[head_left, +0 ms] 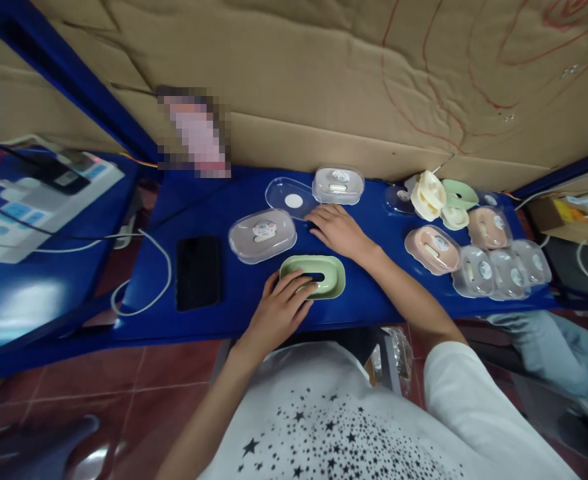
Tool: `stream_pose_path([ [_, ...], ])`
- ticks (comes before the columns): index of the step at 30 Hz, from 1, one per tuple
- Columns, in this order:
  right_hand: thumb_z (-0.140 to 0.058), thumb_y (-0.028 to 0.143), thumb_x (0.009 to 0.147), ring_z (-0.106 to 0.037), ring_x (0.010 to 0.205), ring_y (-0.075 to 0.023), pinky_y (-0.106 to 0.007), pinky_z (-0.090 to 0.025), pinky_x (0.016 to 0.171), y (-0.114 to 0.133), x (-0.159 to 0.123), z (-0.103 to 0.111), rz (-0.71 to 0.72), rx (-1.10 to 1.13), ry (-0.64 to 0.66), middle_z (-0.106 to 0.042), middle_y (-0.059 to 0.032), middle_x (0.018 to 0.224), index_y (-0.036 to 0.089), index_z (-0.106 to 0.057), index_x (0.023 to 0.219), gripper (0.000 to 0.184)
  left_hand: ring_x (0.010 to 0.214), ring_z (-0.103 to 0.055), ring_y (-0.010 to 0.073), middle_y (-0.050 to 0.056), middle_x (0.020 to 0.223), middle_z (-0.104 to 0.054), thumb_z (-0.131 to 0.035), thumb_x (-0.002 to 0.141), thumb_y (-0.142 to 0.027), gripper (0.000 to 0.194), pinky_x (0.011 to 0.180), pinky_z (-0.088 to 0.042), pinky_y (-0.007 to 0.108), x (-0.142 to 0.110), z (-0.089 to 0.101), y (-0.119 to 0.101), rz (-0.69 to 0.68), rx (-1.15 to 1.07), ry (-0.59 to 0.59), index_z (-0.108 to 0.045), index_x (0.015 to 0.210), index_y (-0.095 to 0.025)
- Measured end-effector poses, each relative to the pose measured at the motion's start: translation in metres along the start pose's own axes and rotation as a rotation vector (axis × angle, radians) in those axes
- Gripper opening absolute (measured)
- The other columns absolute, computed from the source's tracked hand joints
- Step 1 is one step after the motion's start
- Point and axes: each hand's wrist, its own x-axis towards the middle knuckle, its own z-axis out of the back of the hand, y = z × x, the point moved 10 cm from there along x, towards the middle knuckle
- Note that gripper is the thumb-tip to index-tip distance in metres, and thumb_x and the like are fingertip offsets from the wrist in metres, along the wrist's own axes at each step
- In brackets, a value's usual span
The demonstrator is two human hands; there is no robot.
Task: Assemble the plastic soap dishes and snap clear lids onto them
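Note:
My left hand [280,308] rests on the near left rim of a green oval tray [330,277] on the blue table [244,300], fingers laid over its edge. My right hand [338,229] lies flat, fingers stretched left, on the table just behind the tray, touching the edge of a clear lid [288,197]. A closed clear box with a grey base [263,235] sits left of that hand. Another closed clear box [338,185] stands behind it.
A black phone [199,272] lies on the table's left part, with a white cable [150,280] beside it. At the right are several boxes [479,257] in pink, green, cream and clear. Cardboard [324,80] lines the back. Someone's knee in jeans [559,347] is at right.

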Motion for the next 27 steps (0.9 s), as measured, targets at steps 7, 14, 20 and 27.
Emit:
stream_pose_path([
  [7,-0.059,0.030,0.110,-0.067,0.133,-0.0302,-0.053,-0.052,0.118,-0.008,-0.129,0.025,-0.178,0.090,-0.156,-0.077,-0.0128,0.128,0.020,-0.073,0.116,0.019,0.126,-0.071,0.0273,0.010,0.134,-0.076,-0.065,0.108,-0.028,0.032,0.106,-0.051,0.043,-0.002,0.016,-0.013,-0.088,-0.054,-0.068,-0.063,0.139,-0.024],
  [14,-0.065,0.031,0.107,-0.058,0.147,-0.0327,-0.060,-0.053,0.120,-0.011,-0.208,0.033,-0.399,0.131,-0.347,-0.068,-0.0132,0.147,0.025,-0.073,0.119,0.015,0.114,-0.075,0.0219,0.008,0.125,-0.077,-0.047,0.115,-0.037,0.032,0.095,-0.059,0.033,0.020,0.027,0.021,0.277,-0.329,-0.125,-0.062,0.139,-0.022],
  [20,-0.063,0.032,0.107,-0.051,0.154,-0.0343,-0.062,-0.049,0.125,-0.013,-0.219,0.032,-0.429,0.140,-0.351,-0.062,-0.0137,0.155,0.025,-0.074,0.121,0.019,0.116,-0.073,0.0264,0.010,0.124,-0.075,-0.038,0.115,-0.045,0.043,0.102,-0.058,0.042,0.049,0.014,0.044,0.407,-0.295,-0.034,-0.071,0.130,-0.021],
  [27,-0.048,0.035,0.113,-0.053,0.153,-0.0318,-0.058,-0.045,0.127,-0.034,-0.190,0.071,-0.390,0.050,-0.337,-0.062,-0.0124,0.157,0.027,-0.062,0.148,0.039,0.144,-0.057,0.0409,0.018,0.160,-0.054,-0.058,0.106,-0.061,0.066,0.112,-0.055,0.061,0.025,0.006,0.023,0.328,-0.047,0.044,-0.045,0.162,-0.027],
])
